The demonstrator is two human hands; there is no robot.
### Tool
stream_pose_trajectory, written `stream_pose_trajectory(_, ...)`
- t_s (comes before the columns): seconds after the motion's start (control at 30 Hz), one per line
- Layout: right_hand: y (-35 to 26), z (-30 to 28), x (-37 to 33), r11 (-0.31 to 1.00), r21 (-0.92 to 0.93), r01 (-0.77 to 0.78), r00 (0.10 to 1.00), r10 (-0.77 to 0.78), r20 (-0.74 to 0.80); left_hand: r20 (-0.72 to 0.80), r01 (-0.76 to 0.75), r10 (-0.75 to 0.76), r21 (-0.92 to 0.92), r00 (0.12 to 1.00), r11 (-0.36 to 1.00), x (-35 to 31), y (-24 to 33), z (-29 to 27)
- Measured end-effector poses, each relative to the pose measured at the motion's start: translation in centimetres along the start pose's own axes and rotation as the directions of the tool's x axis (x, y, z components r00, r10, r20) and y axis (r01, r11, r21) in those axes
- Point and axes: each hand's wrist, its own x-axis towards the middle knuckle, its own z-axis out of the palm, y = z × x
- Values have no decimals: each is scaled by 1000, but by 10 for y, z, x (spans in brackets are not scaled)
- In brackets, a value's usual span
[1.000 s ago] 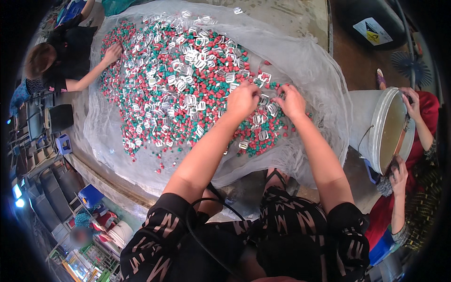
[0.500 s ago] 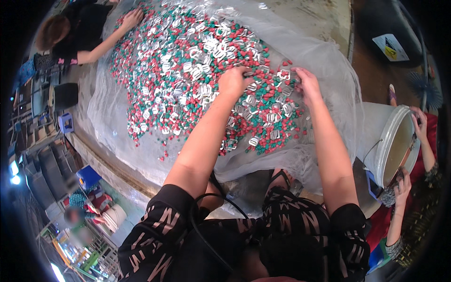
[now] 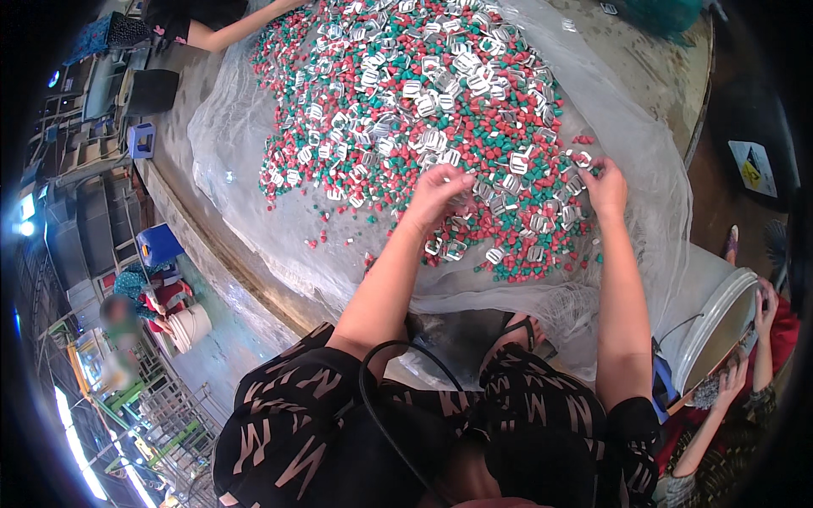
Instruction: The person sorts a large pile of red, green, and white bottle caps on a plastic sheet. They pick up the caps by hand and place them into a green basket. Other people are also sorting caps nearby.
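Slotted metal buckles (image 3: 425,105) lie scattered among many small red and green cone-shaped pieces (image 3: 474,127), heaped on a translucent mesh sheet (image 3: 220,161). My left hand (image 3: 439,196) hovers low over the near part of the heap, fingers curled and thumb pointing right. Whatever its fingers hold is hidden. At the heap's right edge, my right hand (image 3: 607,188) pinches at the rim of a metal buckle (image 3: 582,159) that rests beside a few red pieces. Both forearms reach in from below.
A co-worker's arm (image 3: 241,32) reaches over the heap's far left. At right, another person's hands (image 3: 730,381) are at a large white bucket (image 3: 707,339). A raised ledge (image 3: 229,271) runs along the left. A blue bin (image 3: 159,245) stands beyond it.
The view has shifted, so the heap sits farther right and higher in the picture. My right hand has closed in on the buckle at the edge. My left hand has turned, its thumb now extended rightward.
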Motion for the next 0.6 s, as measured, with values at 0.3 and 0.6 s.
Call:
stream_pose_trajectory(0.3, 5, 3, 6, 1000, 8, 25, 997, -24, -69, -122, -46, 694, 975, 709, 219, 31, -4, -9)
stream_pose_trajectory(0.6, 3, -17, 2, 998, -53, 16, 978, -26, -208, 191, -424, 576, 853, 795, 304, 28, 7, 52)
